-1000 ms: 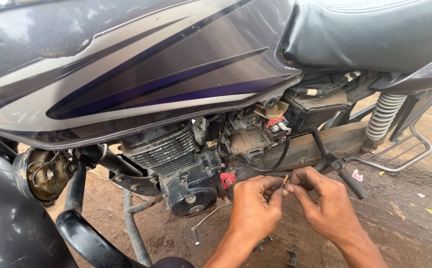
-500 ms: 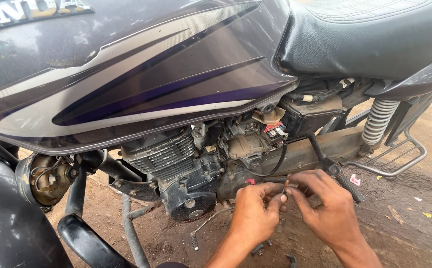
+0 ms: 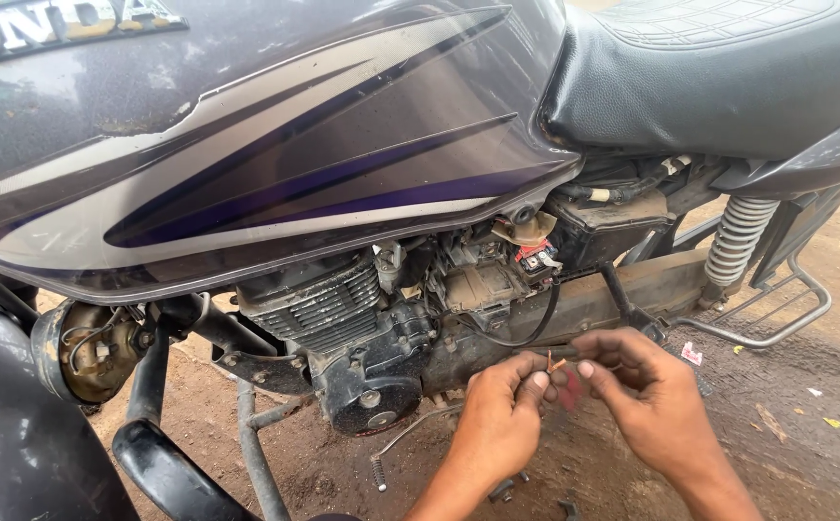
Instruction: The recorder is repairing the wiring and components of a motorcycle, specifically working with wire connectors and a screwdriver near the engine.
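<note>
My left hand (image 3: 503, 417) and my right hand (image 3: 647, 392) meet low beside the motorcycle engine (image 3: 362, 333). Between the fingertips of both hands sits a short thin wire end (image 3: 553, 365), reddish with a bare copper tip. A black cable (image 3: 521, 333) loops down from the carburettor area (image 3: 482, 280) toward the hands. A red connector (image 3: 534, 257) shows above, under the grey and purple fuel tank (image 3: 246, 164).
The black seat (image 3: 719, 77) is at the upper right, with a rear shock spring (image 3: 734, 241) and a metal footrest frame (image 3: 777, 314) below it. A horn (image 3: 87, 352) and a black crash bar (image 3: 164, 468) stand at the left. Small bits of litter lie on the brown dirt ground (image 3: 806, 425).
The view has shifted down and right. Both hands have stayed together on the wire end, with the fingers shifting a little; a red part near the left hand is no longer visible.
</note>
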